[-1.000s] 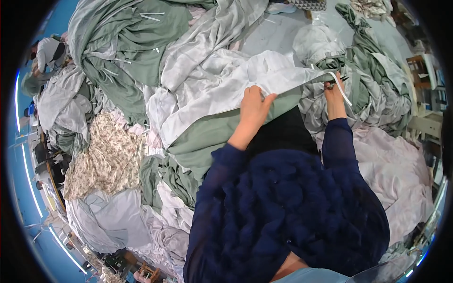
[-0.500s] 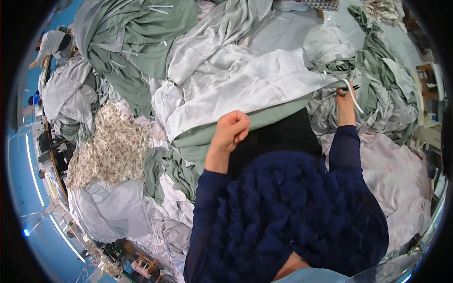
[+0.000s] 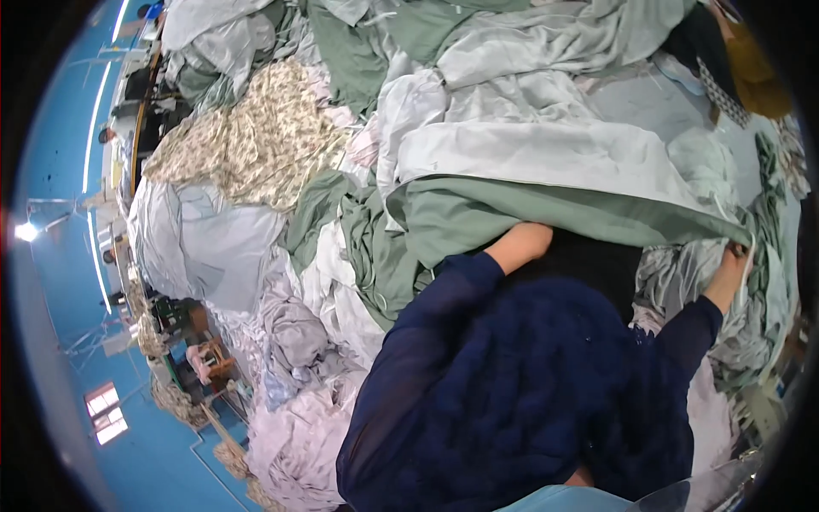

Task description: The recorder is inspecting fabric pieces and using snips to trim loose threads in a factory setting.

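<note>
A large two-sided cloth, sage green on one face and white on the other, lies across my lap (image 3: 529, 205). Its white side is folded back along a long edge. My left hand (image 3: 531, 241) is at the near edge of the green face, its fingers hidden under the cloth. At the far right my right hand (image 3: 732, 258) is closed on the cloth's corner. A small dark object shows at those fingers, too small to name. Beside that hand a narrow white strip (image 3: 748, 282) hangs down from the corner.
Heaped fabric surrounds me: a floral cloth (image 3: 247, 132) and a pale grey-blue pile (image 3: 205, 247) at left, pale pink cloth (image 3: 299, 435) below them, green and white bundles (image 3: 768, 299) at right. A person in mustard clothing (image 3: 758, 72) is at the far right.
The view has swung, shifting the scene rightward. My left hand has gone from a raised, curled pose above the cloth's edge to lying with its fingers under the green face. The right hand keeps the corner.
</note>
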Demonstrator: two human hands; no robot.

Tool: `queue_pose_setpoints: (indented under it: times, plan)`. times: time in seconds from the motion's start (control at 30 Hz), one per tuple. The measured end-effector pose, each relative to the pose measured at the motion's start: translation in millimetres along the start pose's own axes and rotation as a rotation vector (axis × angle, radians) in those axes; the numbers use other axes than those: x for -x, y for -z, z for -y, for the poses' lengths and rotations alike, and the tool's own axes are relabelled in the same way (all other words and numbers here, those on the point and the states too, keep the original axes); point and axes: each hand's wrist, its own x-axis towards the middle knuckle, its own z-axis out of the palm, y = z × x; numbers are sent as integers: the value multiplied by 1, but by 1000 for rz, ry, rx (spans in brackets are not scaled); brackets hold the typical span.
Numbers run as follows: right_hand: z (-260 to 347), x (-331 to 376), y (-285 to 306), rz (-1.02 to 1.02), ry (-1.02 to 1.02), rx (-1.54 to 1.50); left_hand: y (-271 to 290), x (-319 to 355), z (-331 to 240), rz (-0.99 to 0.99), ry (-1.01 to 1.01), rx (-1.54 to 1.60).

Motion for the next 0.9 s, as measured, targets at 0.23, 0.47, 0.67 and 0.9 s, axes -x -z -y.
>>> queue_pose_setpoints:
  times: [0.23,0.47,0.67,0.9]
  plan:
    - [-22,120,-28,62,-30,141,107,101,-11,-545,44,482]
    - [-22,131,-32,91,-19,288,116,105,118,-1318,190,-77]
    - [2,73,-23,110,-6,410,132,130,167,-687,305,1026]
    - [29,-8,-35,129,10,551,131,144,171,-551,291,1373]
